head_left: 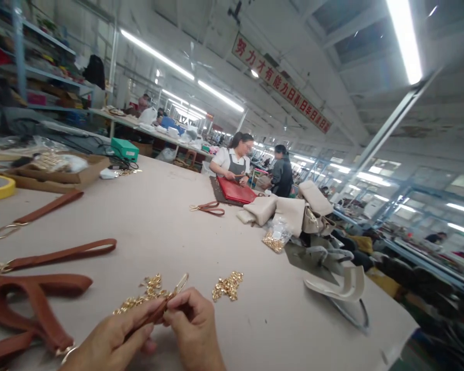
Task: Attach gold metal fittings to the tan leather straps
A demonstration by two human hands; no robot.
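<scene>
A pale counter (170, 216) spreads across the foreground. Lit tubes (406, 41) run in rows beneath a whitish, beamed ceiling (344, 93), where a long banner (280, 82) lettered in red slants overhead. Blue-framed, cluttered shelves (56, 74) stand at left; beyond them stretches a long, heaped table (119, 119). A pale post (388, 126) rises at right.

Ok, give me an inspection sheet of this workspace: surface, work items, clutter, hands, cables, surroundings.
Surface: pale table, a few dark specks.
Work items: brown strap with gold ring, in hand; gold pieces in two heaps.
Clutter: more straps, yellow tape roll and cardboard box at left; beige pouches at far right.
Hands: left hand and right hand both pinch the strap.
Cables: dark cables near the green box.
Surroundings: two people beyond the table; red bag before one.
</scene>
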